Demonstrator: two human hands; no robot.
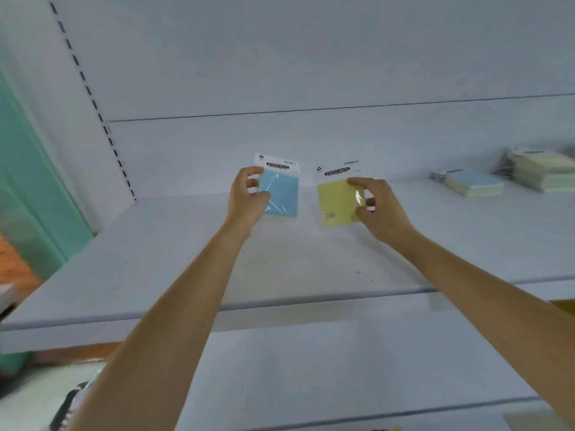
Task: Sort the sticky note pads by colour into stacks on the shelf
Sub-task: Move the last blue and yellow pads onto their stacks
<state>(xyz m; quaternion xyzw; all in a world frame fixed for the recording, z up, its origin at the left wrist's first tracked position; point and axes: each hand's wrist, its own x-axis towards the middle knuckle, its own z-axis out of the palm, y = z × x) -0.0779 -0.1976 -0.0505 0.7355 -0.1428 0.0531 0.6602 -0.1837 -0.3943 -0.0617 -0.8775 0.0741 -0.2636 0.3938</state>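
My left hand point(247, 199) grips a packaged blue sticky note pad point(281, 194) by its left edge, held above the white shelf point(280, 269). My right hand point(378, 208) grips a packaged yellow sticky note pad point(337, 202) by its right edge, just right of the blue one. Both pads are tilted up with their white header cards on top. Far right on the same shelf lies a low stack of blue pads point(474, 183), and beside it a taller stack of pale yellow pads point(543, 172).
The shelf's back panel point(311, 57) rises behind the pads, with a slotted upright point(93, 101) at the left. A lower shelf point(342, 384) lies beneath my forearms. A teal wall point(28, 188) stands left of the unit.
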